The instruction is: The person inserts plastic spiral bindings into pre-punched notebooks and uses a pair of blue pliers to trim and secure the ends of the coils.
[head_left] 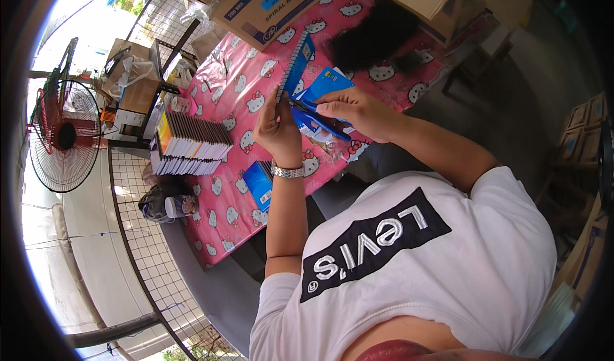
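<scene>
A blue-covered spiral notebook (294, 73) stands tilted above the table, its coil edge turned up and to the left. My left hand (279, 127), with a metal watch at the wrist, is closed round the lower end of its coil edge. My right hand (361, 111) is closed on blue-handled pliers (332, 129); their dark jaws are at the coil near my left fingers. The jaw tips are too small to make out. Another blue cover (329, 84) shows just beyond my right hand. Near my left forearm, more blue spiral notebooks (258, 185) lie on the table.
The table (217, 185) has a pink patterned cover. At its left stands a stack of notebooks (192, 144) beside a dark bag (160, 201). Cardboard boxes (256, 15) and a black heap (374, 34) lie at the far side. A fan (66, 136) stands far left.
</scene>
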A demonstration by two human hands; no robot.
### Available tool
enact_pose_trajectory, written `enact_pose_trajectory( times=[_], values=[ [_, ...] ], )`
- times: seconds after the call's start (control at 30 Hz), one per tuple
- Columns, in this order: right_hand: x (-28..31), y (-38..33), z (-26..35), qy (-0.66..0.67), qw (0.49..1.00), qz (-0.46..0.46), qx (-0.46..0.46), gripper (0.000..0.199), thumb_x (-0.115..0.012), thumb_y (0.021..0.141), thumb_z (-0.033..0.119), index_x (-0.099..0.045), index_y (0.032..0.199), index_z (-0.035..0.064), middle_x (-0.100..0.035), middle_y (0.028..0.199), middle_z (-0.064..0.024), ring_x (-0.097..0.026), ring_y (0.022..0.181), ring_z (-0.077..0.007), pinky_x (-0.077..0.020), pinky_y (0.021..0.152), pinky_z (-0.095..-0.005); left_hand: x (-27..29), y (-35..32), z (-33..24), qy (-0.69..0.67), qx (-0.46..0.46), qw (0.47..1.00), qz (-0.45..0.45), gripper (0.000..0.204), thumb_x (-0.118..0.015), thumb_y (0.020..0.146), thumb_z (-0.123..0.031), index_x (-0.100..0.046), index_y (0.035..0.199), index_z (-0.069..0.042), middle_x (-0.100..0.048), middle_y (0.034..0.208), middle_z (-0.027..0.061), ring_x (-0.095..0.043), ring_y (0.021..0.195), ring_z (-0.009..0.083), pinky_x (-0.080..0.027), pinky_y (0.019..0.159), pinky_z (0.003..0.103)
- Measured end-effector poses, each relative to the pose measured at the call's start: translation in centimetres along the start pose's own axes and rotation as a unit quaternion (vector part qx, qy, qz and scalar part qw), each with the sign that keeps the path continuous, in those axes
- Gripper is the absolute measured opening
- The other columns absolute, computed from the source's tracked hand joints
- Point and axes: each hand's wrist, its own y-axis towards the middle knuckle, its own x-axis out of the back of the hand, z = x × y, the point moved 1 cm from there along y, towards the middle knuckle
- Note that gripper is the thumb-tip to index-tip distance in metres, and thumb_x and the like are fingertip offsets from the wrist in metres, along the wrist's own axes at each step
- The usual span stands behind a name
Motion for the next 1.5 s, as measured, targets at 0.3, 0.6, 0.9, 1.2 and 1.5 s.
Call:
enact_pose_trajectory(
  times=[0.3, 0.6, 0.9, 1.2, 1.5],
  values=[
    [13.8, -0.7, -7.5, -0.411, 0.858, -0.290, 0.105, 0.045, -0.073, 0.081, 0.031, -0.064, 0.118, 0.0068, -0.062, 0.114, -0.0188, -0.060, 0.106, -0.0349, -0.0484, 0.092, -0.0402, 12.3, -4.3, 5.9, -0.212, 0.303, 0.903, -0.217, 0.023, -0.063, 0.092, -0.004, -0.061, 0.113, 0.006, -0.067, 0.095, 0.0108, -0.065, 0.077, 0.0160, -0.059, 0.061, 0.027],
    [23.4, 5.5, -11.8, -0.648, 0.708, -0.275, 0.047, 0.037, -0.070, 0.082, 0.037, -0.067, 0.105, 0.0082, -0.061, 0.113, -0.0150, -0.058, 0.107, -0.0343, -0.0484, 0.091, -0.0459, 19.6, -15.7, 10.2, 0.013, 0.436, 0.863, -0.254, 0.026, -0.066, 0.088, -0.001, -0.061, 0.113, 0.004, -0.065, 0.092, 0.0066, -0.061, 0.075, 0.0134, -0.053, 0.064, 0.026],
    [29.5, 11.7, -10.9, -0.763, 0.569, -0.275, -0.136, 0.032, -0.052, 0.096, 0.028, -0.062, 0.120, 0.0095, -0.059, 0.124, -0.0135, -0.057, 0.114, -0.0335, -0.0505, 0.091, -0.0478, 20.2, -18.1, 11.1, 0.306, 0.345, 0.879, -0.124, 0.031, -0.072, 0.083, -0.012, -0.067, 0.110, 0.003, -0.072, 0.098, 0.0141, -0.067, 0.083, 0.0224, -0.052, 0.078, 0.033],
    [33.0, 13.8, -9.7, -0.671, 0.595, -0.443, -0.002, 0.024, -0.053, 0.094, 0.020, -0.064, 0.111, 0.0085, -0.063, 0.116, -0.0144, -0.062, 0.104, -0.0342, -0.0501, 0.089, -0.0477, 3.2, -3.3, 0.5, 0.155, -0.092, 0.964, 0.193, 0.031, -0.074, 0.081, -0.014, -0.066, 0.110, -0.005, -0.064, 0.115, 0.0153, -0.057, 0.110, 0.0340, -0.047, 0.094, 0.044],
    [23.3, 6.0, -2.6, -0.503, 0.769, -0.338, 0.200, 0.026, -0.051, 0.098, 0.026, -0.062, 0.113, 0.0084, -0.066, 0.099, -0.0137, -0.067, 0.085, -0.0327, -0.0543, 0.075, -0.0419, -4.4, 1.9, -2.0, 0.215, -0.090, 0.846, 0.480, 0.027, -0.076, 0.077, -0.021, -0.073, 0.101, -0.009, -0.069, 0.103, 0.0106, -0.067, 0.088, 0.0298, -0.054, 0.075, 0.039]
  ],
)
